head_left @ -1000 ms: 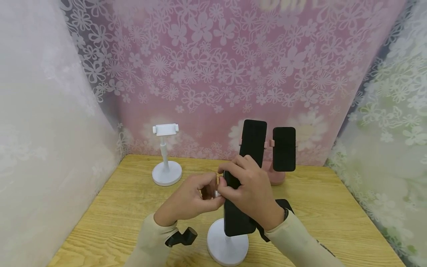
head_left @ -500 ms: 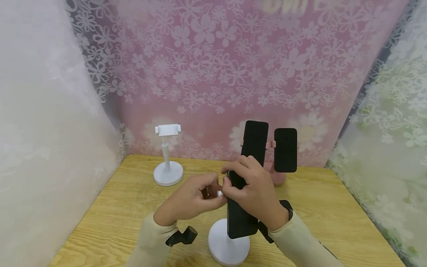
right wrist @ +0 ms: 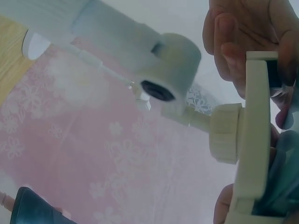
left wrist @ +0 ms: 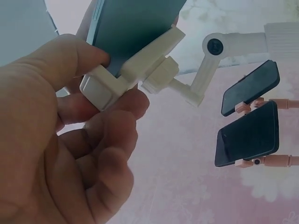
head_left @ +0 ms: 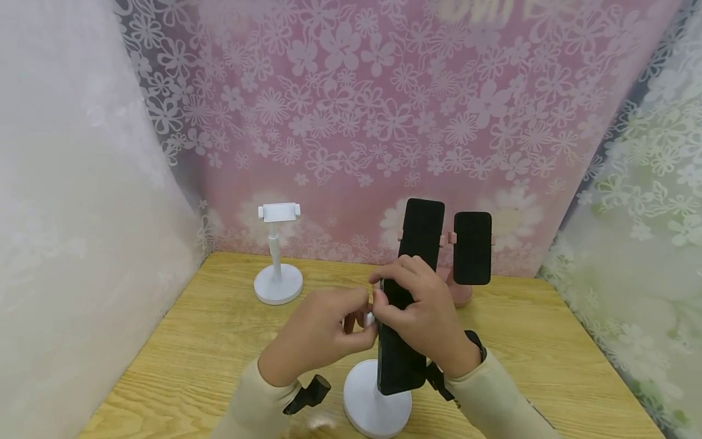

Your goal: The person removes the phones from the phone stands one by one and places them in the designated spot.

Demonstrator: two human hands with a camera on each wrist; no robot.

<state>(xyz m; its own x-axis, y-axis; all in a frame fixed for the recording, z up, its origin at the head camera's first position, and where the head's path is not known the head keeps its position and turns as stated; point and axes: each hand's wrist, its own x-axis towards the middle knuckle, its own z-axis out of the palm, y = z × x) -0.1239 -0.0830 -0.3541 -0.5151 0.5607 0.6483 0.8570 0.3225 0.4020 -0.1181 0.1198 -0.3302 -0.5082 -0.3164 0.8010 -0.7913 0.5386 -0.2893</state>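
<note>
In the head view, a black smartphone (head_left: pixel 402 366) stands nearly upright above the round base of a white phone stand (head_left: pixel 378 408). My left hand (head_left: pixel 320 329) pinches the small white end piece of the holder clamp (left wrist: pixel 100 88) at the phone's left edge. In the left wrist view, its thumb lies on the piece's upper side and fingers lie beneath. My right hand (head_left: pixel 419 314) grips the phone from the right, its thumb at the left edge and fingers over the upper part. The clamp's back (right wrist: pixel 254 135) and its knob (right wrist: pixel 226 133) show in the right wrist view.
A second white phone stand (head_left: pixel 278 283) with nothing in its holder stands at the back left of the wooden table (head_left: pixel 219 341). At the back right, a pink stand (head_left: pixel 462 294) carries two black phones (head_left: pixel 422 225). Flower-patterned cloth (head_left: pixel 340 122) surrounds the table.
Both hands and the phone have shifted slightly right in the head view, partly because the view itself moved. The left hand keeps its pinch and the right hand keeps its grip.
</note>
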